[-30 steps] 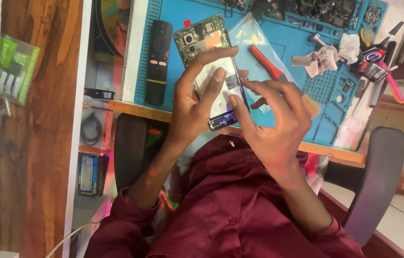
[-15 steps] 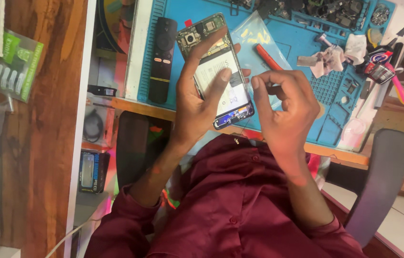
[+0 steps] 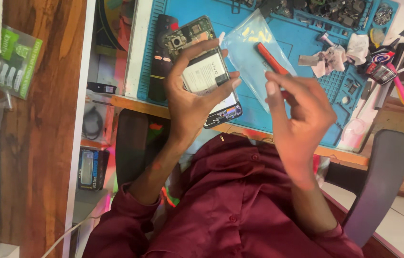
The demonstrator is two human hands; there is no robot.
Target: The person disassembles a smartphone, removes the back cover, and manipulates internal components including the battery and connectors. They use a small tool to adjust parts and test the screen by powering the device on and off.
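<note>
gripping opened phone (image 3: 205, 71) edges, left hand (image 3: 190, 102) alone.

blue work mat (image 3: 307, 119) over wooden desk edge (image 3: 140, 104); white shelf unit (image 3: 80, 143) at side with cubbies of cables, small boxes; brown wood panel (image 3: 44, 143) beyond; grey chair back (image 3: 378, 181) by pale tiled floor (image 3: 402, 215); light pretty warm, even

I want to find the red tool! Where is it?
In the head view, the red tool lies on the blue mat, just above the right hand, beside the clear plastic bag.
</note>
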